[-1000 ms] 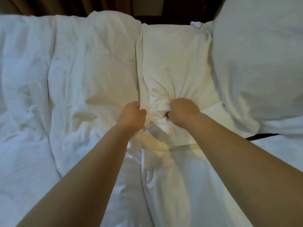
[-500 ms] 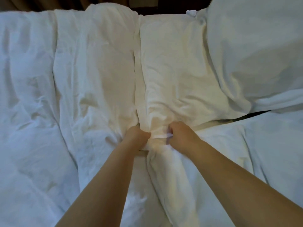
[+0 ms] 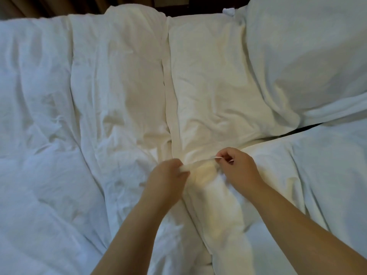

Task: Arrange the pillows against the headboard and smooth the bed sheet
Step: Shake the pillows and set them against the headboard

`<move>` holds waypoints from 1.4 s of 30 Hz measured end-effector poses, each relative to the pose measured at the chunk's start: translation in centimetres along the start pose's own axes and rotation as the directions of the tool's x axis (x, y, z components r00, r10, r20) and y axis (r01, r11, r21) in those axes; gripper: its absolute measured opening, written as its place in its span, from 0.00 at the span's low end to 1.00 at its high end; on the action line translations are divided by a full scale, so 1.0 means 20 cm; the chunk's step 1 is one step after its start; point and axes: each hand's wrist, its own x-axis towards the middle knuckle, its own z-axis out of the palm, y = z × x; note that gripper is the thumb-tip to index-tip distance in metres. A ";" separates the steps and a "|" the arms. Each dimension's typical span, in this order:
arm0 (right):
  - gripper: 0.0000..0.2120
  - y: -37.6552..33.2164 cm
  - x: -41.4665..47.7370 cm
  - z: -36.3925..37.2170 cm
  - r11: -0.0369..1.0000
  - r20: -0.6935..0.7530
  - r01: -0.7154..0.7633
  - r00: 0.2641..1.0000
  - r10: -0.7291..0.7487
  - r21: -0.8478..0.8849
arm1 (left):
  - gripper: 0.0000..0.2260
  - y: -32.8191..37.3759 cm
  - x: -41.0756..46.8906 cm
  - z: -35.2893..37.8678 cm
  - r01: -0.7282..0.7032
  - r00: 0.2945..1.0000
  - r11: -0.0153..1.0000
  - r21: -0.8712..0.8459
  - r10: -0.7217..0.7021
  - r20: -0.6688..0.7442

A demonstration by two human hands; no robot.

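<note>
While the left hand [image 3: 168, 176] grips a white hem [image 3: 200, 161], the right hand [image 3: 237, 169] pinches it.

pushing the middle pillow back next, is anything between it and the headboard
Nothing visible. The middle pillow reaches the dark headboard at its far edge. The large pillow on the right overlaps its right side, beside the path rather than across it. The left hand and right hand pinch its near edge.

Both forearms are showing bare, running uncovered from behind the wrists right up to the left hand [image 3: 168, 176] and the right hand [image 3: 237, 170].
</note>
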 end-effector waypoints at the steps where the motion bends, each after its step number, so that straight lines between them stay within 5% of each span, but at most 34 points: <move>1: 0.05 -0.01 0.00 0.01 1.000 -0.055 0.016 0.998 -0.017 -0.006 | 0.08 0.00 0.04 -0.02 -0.024 0.994 0.999 0.028 0.027 -0.107; 4: 0.07 -0.06 0.07 0.04 0.997 -0.146 0.052 0.987 -0.061 -0.064 | 0.08 -0.01 0.20 -0.03 -0.036 0.963 0.996 0.081 0.056 -0.264; 9: 0.15 -0.06 0.13 0.06 0.980 -0.002 -0.037 0.999 0.037 -0.197 | 0.05 -0.03 0.31 -0.03 -0.105 0.951 0.852 0.513 0.237 -0.199; 13: 0.13 -0.11 -0.11 -0.01 0.979 0.017 0.050 0.999 -0.048 -0.196 | 0.08 -0.02 0.10 -0.08 -0.238 0.863 0.867 0.438 0.396 -0.313; 21: 0.09 0.02 -1.00 -0.01 0.961 0.038 -0.110 0.992 0.124 -0.254 | 0.22 -0.18 -0.70 0.11 -0.288 0.945 0.860 0.422 0.327 -0.021; 25: 0.09 0.06 -1.46 0.11 0.932 -0.024 -0.297 0.954 0.299 -0.210 | 0.22 -0.27 -1.01 0.12 -0.391 0.915 0.765 0.512 0.381 0.131; 31: 0.14 0.08 -1.75 0.38 0.897 -0.027 -0.413 0.910 0.414 -0.157 | 0.22 -0.36 -1.08 -0.06 -0.464 0.851 0.630 0.622 0.512 0.117; 35: 0.10 0.07 -1.68 0.50 0.931 -0.121 -0.308 0.950 0.288 -0.197 | 0.27 -0.39 -1.02 -0.07 -0.524 0.777 0.511 0.681 0.615 0.137; 42: 0.29 0.18 -1.34 0.60 0.946 -0.218 -0.226 0.960 0.176 -0.232 | 0.28 -0.32 -0.73 0.16 -0.685 0.572 0.106 0.721 0.691 0.442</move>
